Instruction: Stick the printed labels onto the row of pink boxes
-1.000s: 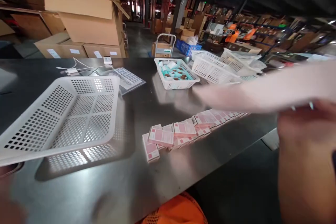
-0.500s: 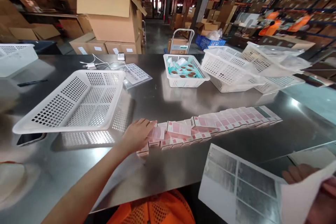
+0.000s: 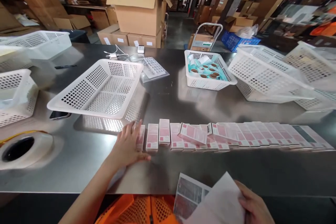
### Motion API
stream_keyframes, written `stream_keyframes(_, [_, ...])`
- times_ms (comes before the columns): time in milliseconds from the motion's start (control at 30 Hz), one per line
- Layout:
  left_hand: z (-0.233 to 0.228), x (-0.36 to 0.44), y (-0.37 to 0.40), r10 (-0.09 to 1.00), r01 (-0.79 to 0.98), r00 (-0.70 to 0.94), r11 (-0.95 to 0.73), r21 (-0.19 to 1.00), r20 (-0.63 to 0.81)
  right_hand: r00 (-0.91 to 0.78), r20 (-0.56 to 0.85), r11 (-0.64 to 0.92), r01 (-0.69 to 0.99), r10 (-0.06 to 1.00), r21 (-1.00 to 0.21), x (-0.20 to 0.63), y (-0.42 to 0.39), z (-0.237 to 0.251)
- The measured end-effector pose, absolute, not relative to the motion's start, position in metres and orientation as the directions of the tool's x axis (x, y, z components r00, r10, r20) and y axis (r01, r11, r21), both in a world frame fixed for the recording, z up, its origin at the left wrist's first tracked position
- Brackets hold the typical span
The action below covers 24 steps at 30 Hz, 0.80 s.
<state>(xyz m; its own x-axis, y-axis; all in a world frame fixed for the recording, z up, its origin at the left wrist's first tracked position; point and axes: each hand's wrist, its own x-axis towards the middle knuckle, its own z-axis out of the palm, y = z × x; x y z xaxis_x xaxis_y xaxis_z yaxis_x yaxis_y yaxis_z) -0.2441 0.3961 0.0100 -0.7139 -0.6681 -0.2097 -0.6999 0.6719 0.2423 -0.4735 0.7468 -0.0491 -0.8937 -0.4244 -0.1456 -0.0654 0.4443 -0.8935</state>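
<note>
Along the near side of the steel table [image 3: 86,175], the left end of the row of pink-and-white boxes [image 3: 248,134] has just opened out; half a second ago a box lay askew over its neighbours there, under the left hand [image 3: 126,148], and now we see three boxes lying singly, side by side, the third set slightly farther back; we judge this end the tidier for it, while the middle is less so, since one slanted box [image 3: 193,134] lies across others and a second slanted box [image 3: 223,133], to its right, does likewise. The left hand has shifted to the leftmost box [image 3: 141,138], fingers and thumb spread about it; we cannot tell whether they grip it; the right hand [image 3: 253,201], nearer and to the right, pinches paper sheets [image 3: 217,203], which have come in toward the middle. Just beyond the left fingers a white basket [image 3: 131,92] limits the room, a phone [image 3: 60,114] partly beneath it; a tape roll [image 3: 39,150] lies well to the left; farther off we see a basket of turquoise rolls [image 3: 208,84], with stacked baskets [image 3: 265,77] to its right.
</note>
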Motion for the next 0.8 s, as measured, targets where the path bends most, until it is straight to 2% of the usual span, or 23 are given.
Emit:
stream_keyframes(100, [0.007,-0.258,0.389,-0.488,-0.525,-0.848,0.829,0.194,-0.207,-0.882,-0.234,0.438,0.035,-0.410,-0.898,-0.464,0.744,-0.063])
stream_keyframes(233, [0.002,-0.276,0.380,-0.400,-0.449,-0.889,0.857,0.254,-0.221,-0.834,-0.336,0.447,0.123,-0.437,-0.886,-0.454,0.746,-0.076])
stream_keyframes(400, [0.001,-0.290,0.372,-0.385,-0.412,-0.910,0.880,0.236,-0.152,-0.859,-0.333,0.466,0.128,-0.390,-0.876,-0.437,0.745,-0.084])
stream_keyframes(500, [0.002,-0.297,0.368,-0.358,-0.391,-0.916,0.899,0.196,-0.183,-0.893,-0.298,0.474,0.112,-0.337,-0.873,-0.428,0.744,-0.089])
stream_keyframes(600, [0.004,-0.304,0.367,-0.332,-0.378,-0.913,0.908,0.183,-0.238,-0.873,-0.312,0.488,0.099,-0.376,-0.867,-0.424,0.745,-0.090])
stream_keyframes(800, [0.000,-0.326,0.388,-0.422,-0.460,-0.881,0.870,0.179,-0.213,-0.876,-0.208,0.480,-0.032,-0.436,-0.876,-0.417,0.736,-0.081])
